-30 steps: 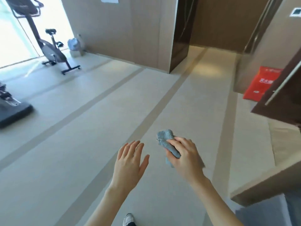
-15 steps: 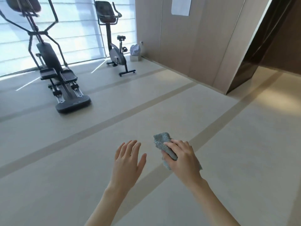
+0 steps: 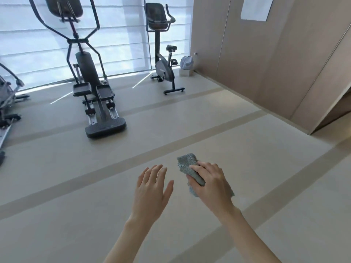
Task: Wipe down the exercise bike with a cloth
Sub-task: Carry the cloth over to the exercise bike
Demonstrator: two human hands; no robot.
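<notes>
The exercise bike (image 3: 164, 69) stands far ahead by the window, dark grey with a black seat, a tall console and a T-shaped foot. My right hand (image 3: 210, 185) grips a bunched grey-blue cloth (image 3: 187, 163), which sticks out past my fingers. My left hand (image 3: 152, 188) hangs beside it with straight fingers and holds nothing. Both hands are in mid-air over the floor, several steps short of the bike.
An elliptical trainer (image 3: 95, 88) stands left of the bike, closer to me. Part of another machine (image 3: 7, 103) shows at the left edge. A white bag (image 3: 186, 63) sits on a low box in the corner. A wood-panelled wall (image 3: 266, 57) runs along the right.
The view has swung left and moved forward, so the bike and the elliptical now sit larger and nearer the centre. My hands keep the same pose, cloth still held.
</notes>
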